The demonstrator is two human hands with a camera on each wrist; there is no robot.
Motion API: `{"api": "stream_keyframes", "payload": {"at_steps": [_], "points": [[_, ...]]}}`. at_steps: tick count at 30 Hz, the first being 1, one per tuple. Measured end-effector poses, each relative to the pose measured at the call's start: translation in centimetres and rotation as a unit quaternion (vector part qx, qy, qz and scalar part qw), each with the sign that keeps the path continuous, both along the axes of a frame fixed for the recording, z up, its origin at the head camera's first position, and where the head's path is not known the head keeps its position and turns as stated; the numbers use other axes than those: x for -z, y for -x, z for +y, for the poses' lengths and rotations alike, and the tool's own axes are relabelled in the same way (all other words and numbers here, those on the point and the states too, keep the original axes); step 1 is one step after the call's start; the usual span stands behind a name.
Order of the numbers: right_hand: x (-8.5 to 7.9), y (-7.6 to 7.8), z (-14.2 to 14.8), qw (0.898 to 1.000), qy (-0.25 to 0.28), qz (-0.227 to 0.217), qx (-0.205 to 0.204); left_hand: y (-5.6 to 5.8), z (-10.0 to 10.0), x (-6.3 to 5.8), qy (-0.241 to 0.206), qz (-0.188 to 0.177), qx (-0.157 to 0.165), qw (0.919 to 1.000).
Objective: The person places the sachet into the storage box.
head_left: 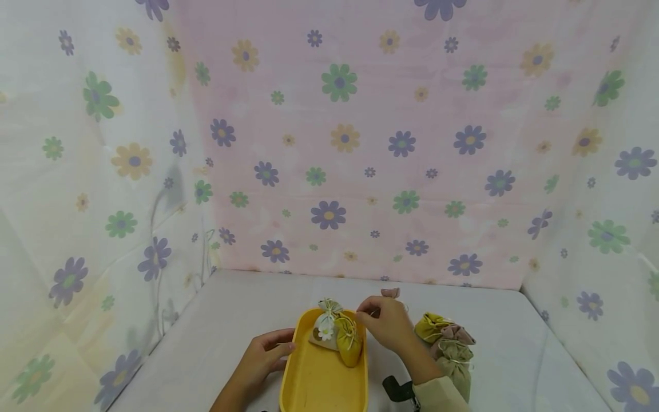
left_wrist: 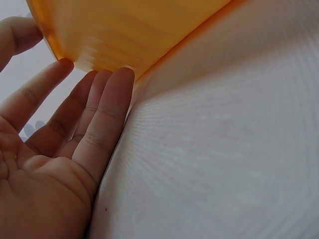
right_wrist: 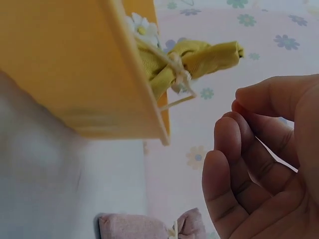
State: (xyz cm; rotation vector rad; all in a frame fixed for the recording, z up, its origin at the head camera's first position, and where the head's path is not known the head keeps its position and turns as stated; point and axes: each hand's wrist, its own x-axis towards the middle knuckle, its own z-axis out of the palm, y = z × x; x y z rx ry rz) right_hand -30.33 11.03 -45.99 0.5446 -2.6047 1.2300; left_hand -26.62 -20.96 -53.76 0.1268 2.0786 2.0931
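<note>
A yellow tray (head_left: 323, 383) stands at the front middle of the table. At its far end lie a pale drawstring pouch (head_left: 325, 329) with a white flower and a mustard-yellow drawstring pouch (head_left: 348, 343). My left hand (head_left: 262, 357) touches the tray's left side, its fingers loosely extended against the outer wall in the left wrist view. Just off the tray's far right corner hovers my right hand (head_left: 385, 323), fingers loosely bent and holding nothing. In the right wrist view, the mustard pouch's tied neck (right_wrist: 179, 67) sticks out above the tray rim, apart from the fingertips.
Right of the tray, beyond my right forearm, sit several pouches: yellow (head_left: 432, 327), dusty pink (head_left: 458, 333) and olive green (head_left: 455, 366). Another pink pouch (head_left: 390, 292) is partly hidden behind my right hand. Flowered cloth walls (head_left: 360, 171) enclose the table.
</note>
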Motion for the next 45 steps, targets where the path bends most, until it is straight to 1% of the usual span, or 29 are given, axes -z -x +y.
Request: {"api": "stream_keyframes", "payload": {"at_steps": [4, 8, 11, 15, 18, 22, 28, 30, 36, 43, 45], "points": [[0.6, 0.7, 0.5, 1.0, -0.002, 0.002, 0.021, 0.0, 0.0, 0.1, 0.0, 0.002, -0.001, 1.0], [1.2, 1.5, 1.1, 0.998, -0.003, -0.01, 0.064, 0.0, -0.1, 0.1, -0.003, -0.001, 0.001, 1.0], [1.5, 2.1, 1.5, 0.994, -0.001, -0.022, 0.106, 0.0, -0.1, 0.2, -0.004, -0.001, 0.0, 1.0], [1.8, 2.5, 1.9, 0.989, 0.021, -0.042, 0.141, 0.1, -0.1, 0.2, -0.002, -0.002, -0.001, 1.0], [1.9, 2.6, 2.0, 0.987, 0.043, -0.039, 0.152, 0.1, 0.0, 0.1, 0.0, -0.005, -0.004, 1.0], [2.2, 3.0, 2.1, 0.983, 0.051, -0.024, 0.172, 0.0, -0.1, 0.0, 0.0, -0.006, -0.004, 1.0], [2.6, 3.8, 2.4, 0.975, 0.039, -0.03, 0.219, 0.0, -0.1, 0.1, -0.001, -0.002, 0.0, 1.0], [2.8, 4.0, 2.5, 0.972, 0.038, -0.032, 0.228, 0.0, -0.1, 0.1, -0.002, -0.001, 0.001, 1.0], [3.1, 4.3, 2.7, 0.969, 0.048, -0.056, 0.234, 0.0, -0.1, 0.1, -0.005, -0.002, 0.002, 1.0], [3.4, 4.9, 2.7, 0.969, 0.041, -0.055, 0.236, -0.1, 0.0, 0.0, -0.002, 0.004, 0.001, 1.0], [3.4, 5.1, 2.6, 0.969, 0.041, -0.06, 0.237, -0.1, 0.0, 0.0, -0.002, 0.004, 0.001, 1.0]]}}
